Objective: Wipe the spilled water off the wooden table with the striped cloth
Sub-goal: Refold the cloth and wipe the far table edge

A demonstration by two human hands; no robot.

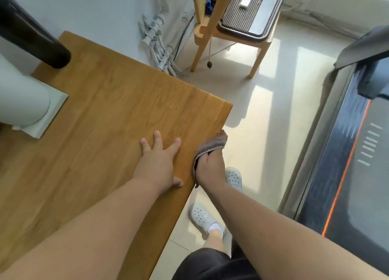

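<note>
A: Which step is being done?

B: The wiping step, it is judged. The striped cloth [212, 145] is held in the right hand [210, 171] and is pressed to the side edge of the worktop [105, 111], close to its far corner.

A: How is the grip of that hand set?

B: It is closed round the cloth. The cloth is folded over the fingers, so they are mostly hidden.

A: And the other hand?

B: The left hand [160, 164] is laid flat on the wood, just beside the edge. Its grip is wide, the fingers are spread, and nothing is held. The body is likely steadied by it.

A: Is any water seen?

B: No puddle can be made out. The wood looks a bit blurred, so small wet spots cannot be told. It may be that only the edge is left to do, but that is a guess.

A: What is called for next?

B: The cloth should be slid along the edge with a firm press, so drips are caught before the floor is reached. Then the top should be checked for wet shine.

A: How does the cloth look?

B: It is grey-brown, with thin stripes near its hem. It looks soft and thick, and it is bunched up, not spread out. Whether it is wet cannot be told.
</note>
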